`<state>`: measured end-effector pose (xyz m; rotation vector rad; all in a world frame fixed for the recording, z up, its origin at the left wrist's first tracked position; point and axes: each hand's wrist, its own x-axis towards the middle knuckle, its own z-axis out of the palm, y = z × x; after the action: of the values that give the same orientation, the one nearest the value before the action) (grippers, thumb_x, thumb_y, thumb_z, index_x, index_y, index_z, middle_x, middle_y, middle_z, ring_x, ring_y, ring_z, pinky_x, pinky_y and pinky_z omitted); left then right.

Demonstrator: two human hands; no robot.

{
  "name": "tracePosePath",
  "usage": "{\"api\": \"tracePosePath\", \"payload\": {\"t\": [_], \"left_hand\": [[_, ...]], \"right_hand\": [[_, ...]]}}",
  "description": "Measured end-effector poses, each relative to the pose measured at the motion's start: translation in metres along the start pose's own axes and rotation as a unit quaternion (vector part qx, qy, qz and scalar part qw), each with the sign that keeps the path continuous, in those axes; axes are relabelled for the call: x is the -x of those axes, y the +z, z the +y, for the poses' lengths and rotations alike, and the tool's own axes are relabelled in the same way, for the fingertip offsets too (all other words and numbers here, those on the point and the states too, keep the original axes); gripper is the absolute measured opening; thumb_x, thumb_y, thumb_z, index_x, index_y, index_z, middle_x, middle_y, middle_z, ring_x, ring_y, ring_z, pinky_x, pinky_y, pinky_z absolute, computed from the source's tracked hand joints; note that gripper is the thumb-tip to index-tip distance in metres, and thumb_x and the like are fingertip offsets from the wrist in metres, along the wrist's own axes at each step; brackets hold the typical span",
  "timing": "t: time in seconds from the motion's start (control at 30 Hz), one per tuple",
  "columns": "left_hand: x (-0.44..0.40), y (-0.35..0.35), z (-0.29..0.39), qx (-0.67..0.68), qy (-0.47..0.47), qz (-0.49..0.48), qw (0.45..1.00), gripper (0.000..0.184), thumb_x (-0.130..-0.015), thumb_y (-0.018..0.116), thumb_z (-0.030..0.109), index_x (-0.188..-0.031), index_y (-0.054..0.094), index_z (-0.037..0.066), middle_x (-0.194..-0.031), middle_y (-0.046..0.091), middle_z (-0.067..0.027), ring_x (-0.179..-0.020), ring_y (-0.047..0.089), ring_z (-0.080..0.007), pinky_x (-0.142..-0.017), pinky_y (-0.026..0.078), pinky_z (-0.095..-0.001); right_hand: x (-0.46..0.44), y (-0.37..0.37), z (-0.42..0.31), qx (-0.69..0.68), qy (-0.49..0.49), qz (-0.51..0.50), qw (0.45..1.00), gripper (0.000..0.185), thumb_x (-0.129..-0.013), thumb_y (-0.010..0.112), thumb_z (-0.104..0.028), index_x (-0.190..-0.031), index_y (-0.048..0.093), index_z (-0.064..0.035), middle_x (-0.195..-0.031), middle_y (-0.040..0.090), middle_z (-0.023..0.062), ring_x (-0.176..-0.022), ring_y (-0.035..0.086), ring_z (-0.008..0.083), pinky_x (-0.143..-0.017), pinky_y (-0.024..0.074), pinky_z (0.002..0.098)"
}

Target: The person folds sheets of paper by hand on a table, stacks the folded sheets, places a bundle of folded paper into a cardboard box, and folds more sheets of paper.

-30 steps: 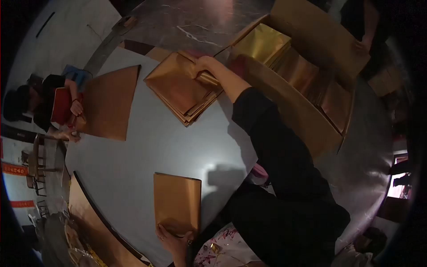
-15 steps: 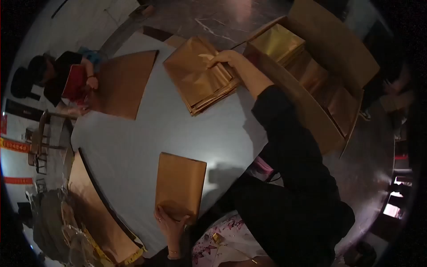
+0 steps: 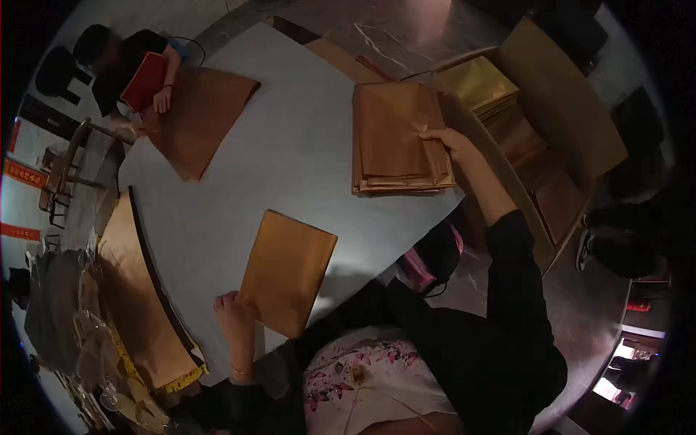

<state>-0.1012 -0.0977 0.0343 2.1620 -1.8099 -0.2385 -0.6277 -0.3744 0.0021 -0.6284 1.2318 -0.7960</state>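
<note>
- Head view, lower middle: left hand (image 3: 235, 317), fingers bent, at the folded brown paper (image 3: 290, 270); can't tell if it grips.
- Upper right: right hand (image 3: 455, 144) on the brown pile (image 3: 395, 130), on the gray desk (image 3: 210, 206); can't tell how closed.

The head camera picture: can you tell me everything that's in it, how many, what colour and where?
Table: one, grey-white, middle
Stack of folded sheets: one, coppery brown, table's far right part
Folded piece: one, golden brown, table's near side
Big sheet: one, brown, table's far left
Cardboard box: one, brown, right of table
Gold stack: one, shiny gold, inside box
Curved piece: one, tan, lower left
Banners: at least two, orange-red, left edge
Other people: at least two, dark clothes, top left and right edge
Red thing: one, red, by the top-left person
Right hand: one, bare, gripping the stack's right side
Left hand: one, bare, at the folded piece's left edge

The dark edges hide more.
</note>
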Motion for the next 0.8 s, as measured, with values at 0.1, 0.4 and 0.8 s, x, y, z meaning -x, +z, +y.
{"api": "tracePosePath", "payload": {"t": [0.1, 0.4, 0.8], "left_hand": [[-0.056, 0.000, 0.059, 0.087, 0.105, 0.001, 0.991, 0.033, -0.081, 0.068, 0.022, -0.103, 0.056, 0.000, -0.097, 0.057, -0.0170, -0.093, 0.053, -0.0323, -0.084, 0.043, -0.0412], [-0.184, 0.084, 0.252, 0.528, -0.082, -0.422, 0.733, 0.053, -0.081, 0.057, 0.060, -0.094, 0.058, 0.008, -0.079, 0.053, 0.0010, -0.070, 0.047, -0.0095, -0.064, 0.038, -0.0242], [-0.194, 0.043, 0.240, 0.638, 0.129, -0.256, 0.715, 0.078, -0.069, 0.080, 0.027, -0.130, 0.040, 0.001, -0.126, 0.049, -0.0084, -0.117, 0.046, -0.0225, -0.100, 0.036, -0.0330]], "right_hand": [[0.037, 0.020, 0.007, -0.003, -0.027, 0.027, 0.999, 0.053, -0.075, 0.074, -0.014, -0.120, 0.051, -0.0001, -0.111, 0.058, 0.0136, -0.098, 0.060, 0.0232, -0.084, 0.0515, 0.0348], [0.092, 0.044, 0.054, -0.028, -0.111, 0.025, 0.993, 0.053, -0.075, 0.071, -0.011, -0.122, 0.051, -0.0005, -0.111, 0.060, 0.0127, -0.097, 0.060, 0.0205, -0.085, 0.0490, 0.0309], [0.117, 0.085, 0.030, 0.081, -0.427, 0.012, 0.901, 0.044, -0.076, 0.073, -0.010, -0.115, 0.056, -0.0001, -0.112, 0.059, 0.0071, -0.098, 0.055, 0.0156, -0.087, 0.0451, 0.0312]]}}
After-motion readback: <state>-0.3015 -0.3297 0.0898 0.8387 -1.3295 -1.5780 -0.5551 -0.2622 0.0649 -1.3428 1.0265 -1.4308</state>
